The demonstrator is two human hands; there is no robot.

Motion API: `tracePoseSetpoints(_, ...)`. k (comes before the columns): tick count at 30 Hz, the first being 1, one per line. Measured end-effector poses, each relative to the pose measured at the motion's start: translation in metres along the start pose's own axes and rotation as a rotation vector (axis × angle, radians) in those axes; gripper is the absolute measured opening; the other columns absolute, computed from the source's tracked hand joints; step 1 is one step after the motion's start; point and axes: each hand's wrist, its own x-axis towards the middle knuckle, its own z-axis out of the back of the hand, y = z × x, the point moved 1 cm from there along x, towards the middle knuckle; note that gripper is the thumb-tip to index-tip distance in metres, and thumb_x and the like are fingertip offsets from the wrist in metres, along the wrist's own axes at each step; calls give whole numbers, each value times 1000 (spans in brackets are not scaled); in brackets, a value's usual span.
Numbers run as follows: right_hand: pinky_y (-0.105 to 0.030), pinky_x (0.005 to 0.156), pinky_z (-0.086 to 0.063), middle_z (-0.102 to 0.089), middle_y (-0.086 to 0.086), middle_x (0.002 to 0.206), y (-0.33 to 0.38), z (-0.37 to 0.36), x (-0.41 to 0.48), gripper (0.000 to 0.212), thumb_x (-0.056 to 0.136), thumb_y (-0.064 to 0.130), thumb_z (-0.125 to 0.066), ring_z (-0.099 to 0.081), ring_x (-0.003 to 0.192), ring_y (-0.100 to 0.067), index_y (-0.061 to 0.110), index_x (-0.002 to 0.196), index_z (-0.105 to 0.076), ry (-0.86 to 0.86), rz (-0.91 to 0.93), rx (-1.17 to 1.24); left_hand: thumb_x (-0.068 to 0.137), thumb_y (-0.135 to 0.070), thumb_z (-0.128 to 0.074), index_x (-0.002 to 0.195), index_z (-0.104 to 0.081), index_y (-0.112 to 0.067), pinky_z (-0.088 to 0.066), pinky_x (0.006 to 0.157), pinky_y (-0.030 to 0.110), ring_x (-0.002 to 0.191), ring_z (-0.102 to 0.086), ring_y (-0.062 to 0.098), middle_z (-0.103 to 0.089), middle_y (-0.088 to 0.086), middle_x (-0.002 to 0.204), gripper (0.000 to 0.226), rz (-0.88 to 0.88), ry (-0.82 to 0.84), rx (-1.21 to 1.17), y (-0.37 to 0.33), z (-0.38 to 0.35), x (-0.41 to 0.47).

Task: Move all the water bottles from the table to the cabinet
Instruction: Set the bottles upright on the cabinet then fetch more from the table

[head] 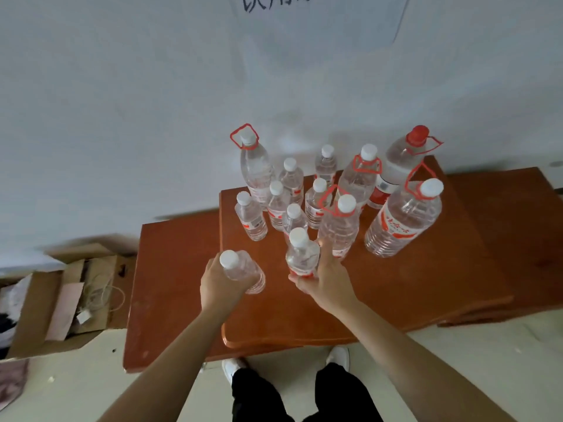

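One small bottle (pixel 243 271) is gripped in the left hand (pixel 217 284), just left of the frame's centre. The fingers are curled round its body. It is tilted, cap toward the camera, and seems to be lifted clear of the wood. A second small bottle (pixel 301 254) is clasped low down by the right hand (pixel 327 280), with the thumb on one side and the fingers on the other. It stands upright, and whether its base is off the surface cannot be told. One bottle per hand is judged to be taken so that fewer trips are needed. The nearest two are judged to be chosen because they can be reached without disturbing those behind.

Just above, the other small bottles (pixel 275 205) are crowded together upright. Larger bottles with red carrying loops (pixel 402 217) are stood behind and to the upper right, one just beside the right hand's fingers. All rest on a reddish-brown table (pixel 411 287). The cabinet is not in view, so most of the task is judged undone. A cardboard box (pixel 39 303) sits on the floor at lower left.
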Motion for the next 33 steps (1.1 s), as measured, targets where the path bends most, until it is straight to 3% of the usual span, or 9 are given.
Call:
tracePoseSetpoints(5, -26, 88, -56, -61, 0, 129, -6, -44, 15, 80, 76, 33, -90, -64, 115, -18, 17, 133, -37, -60, -133, 72, 64, -28, -92, 114, -59, -35, -38, 66, 13, 90, -58, 5, -60, -12, 110, 60, -52, 103, -1, 13, -10, 38)
tracePoseSetpoints(12, -23, 95, -55, -61, 10, 120, -16, -78, 29, 74, 74, 26, -92, -63, 112, -7, 27, 129, -42, -97, -264, 167, 72, -34, -88, 130, -54, -39, -44, 82, 24, 105, -60, 11, -62, -10, 127, 67, -132, 265, 25, 32, -15, 68)
tracePoseSetpoints(14, -20, 94, -54, -63, 10, 120, -21, -83, 28, 73, 74, 27, -92, -63, 115, -8, 25, 130, -45, -79, -272, 152, 75, -34, -87, 137, -50, -37, -46, 82, 19, 111, -59, 11, -61, -9, 133, 72, -130, 311, 36, 34, -14, 74)
tracePoseSetpoints(16, -15, 92, -52, -63, 9, 120, -23, -83, 26, 73, 75, 27, -91, -62, 115, -8, 20, 132, -47, -37, -282, 125, 79, -33, -84, 143, -44, -37, -50, 93, 28, 120, -57, 15, -58, -8, 138, 76, -132, 340, 56, 34, -14, 78)
tracePoseSetpoints(22, -25, 108, -46, -54, 7, 144, -2, -58, 27, 79, 85, 12, -79, -52, 134, -11, 25, 150, -36, 127, -223, -15, 89, -4, -60, 151, -36, -34, -44, 102, 38, 136, -48, 26, -46, -2, 153, 73, -179, 393, 197, 11, -1, 74)
tracePoseSetpoints(24, -33, 117, -39, -39, 5, 159, 22, -38, 28, 87, 89, 0, -70, -41, 145, -13, 29, 158, -25, 175, -117, -70, 91, -3, -54, 154, -33, -32, -41, 110, 46, 142, -42, 27, -40, 0, 157, 72, -244, 324, 254, -6, 20, 70)
tracePoseSetpoints(27, -28, 120, -32, -30, 2, 164, 65, -6, 38, 77, 96, -3, -56, -33, 150, -14, 24, 160, -22, 142, 103, -192, 100, -11, -46, 155, -31, -31, -39, 113, 47, 144, -38, 26, -38, 1, 159, 61, -337, 116, 279, -37, 63, 68)
tracePoseSetpoints(30, -40, 115, -43, -38, -5, 159, 131, 33, 60, 54, 106, 15, -47, -40, 145, -21, 19, 157, -30, 2, 382, -206, 106, -31, -41, 155, -34, -26, -33, 116, 51, 147, -31, 29, -34, 5, 161, 50, -446, -204, 289, -74, 129, 49)
tracePoseSetpoints(33, -48, 120, -33, -34, -7, 163, 212, 59, 83, 51, 108, 36, -40, -32, 150, -26, 17, 155, -35, -124, 626, -182, 108, -41, -33, 155, -35, -24, -29, 116, 56, 149, -25, 32, -30, 10, 162, 50, -546, -534, 347, -98, 199, 13)
